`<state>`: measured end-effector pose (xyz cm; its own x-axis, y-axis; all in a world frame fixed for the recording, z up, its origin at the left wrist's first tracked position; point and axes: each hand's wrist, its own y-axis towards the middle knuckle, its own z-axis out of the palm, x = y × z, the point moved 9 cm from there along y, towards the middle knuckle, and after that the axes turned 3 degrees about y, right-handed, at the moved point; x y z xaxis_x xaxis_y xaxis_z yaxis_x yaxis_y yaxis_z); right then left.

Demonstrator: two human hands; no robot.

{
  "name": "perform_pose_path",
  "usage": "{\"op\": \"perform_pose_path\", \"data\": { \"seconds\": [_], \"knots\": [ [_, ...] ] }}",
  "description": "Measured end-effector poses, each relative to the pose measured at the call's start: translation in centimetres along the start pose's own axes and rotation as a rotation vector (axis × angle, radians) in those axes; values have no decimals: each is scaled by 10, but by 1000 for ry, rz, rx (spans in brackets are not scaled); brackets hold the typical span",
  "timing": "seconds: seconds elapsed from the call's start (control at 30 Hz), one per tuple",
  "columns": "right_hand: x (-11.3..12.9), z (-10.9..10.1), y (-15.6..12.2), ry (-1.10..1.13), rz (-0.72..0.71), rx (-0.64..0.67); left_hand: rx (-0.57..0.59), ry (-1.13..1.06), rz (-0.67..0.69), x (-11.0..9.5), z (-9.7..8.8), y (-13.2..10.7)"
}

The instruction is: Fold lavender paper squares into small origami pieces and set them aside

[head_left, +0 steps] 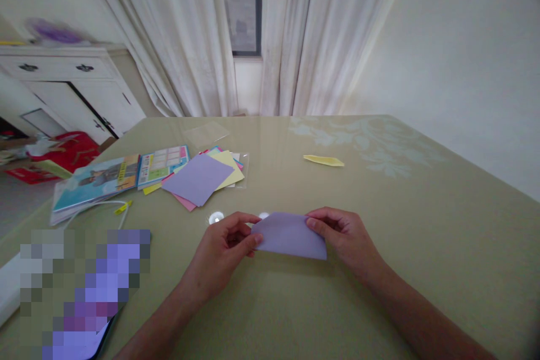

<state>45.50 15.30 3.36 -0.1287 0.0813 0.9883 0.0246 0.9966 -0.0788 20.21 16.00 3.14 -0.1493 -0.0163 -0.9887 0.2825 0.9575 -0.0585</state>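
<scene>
A folded sheet of purple paper [291, 237] is held just above the table between my two hands. My left hand [230, 247] pinches its left end between thumb and fingers. At the upper right corner, my right hand [340, 232] grips it with the thumb on the near face. The paper's upper left corner slants, and its lower right corner hangs free. Beyond the hands lies a narrow folded piece of yellow paper [324, 161]. To the left is a fanned stack of coloured paper sheets [202, 177], a purple one on top.
Booklets [101, 180] and a clear plastic sleeve [206, 134] lie at the far left of the table [400, 225]. A white cable [99, 203] with a yellow tag runs near a blurred-out phone [103, 292]. Curtains, a white cabinet [63, 84] and a wall surround the table.
</scene>
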Motion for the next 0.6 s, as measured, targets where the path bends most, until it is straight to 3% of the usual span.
{"op": "perform_pose_path", "data": {
  "seconds": [0.37,0.6],
  "knots": [
    [4,0,-1,-81,-49,8,9,-17,-48,4,5,0],
    [-3,6,-3,-2,6,43,-100,59,-25,-3,-4,0]
  ]
}}
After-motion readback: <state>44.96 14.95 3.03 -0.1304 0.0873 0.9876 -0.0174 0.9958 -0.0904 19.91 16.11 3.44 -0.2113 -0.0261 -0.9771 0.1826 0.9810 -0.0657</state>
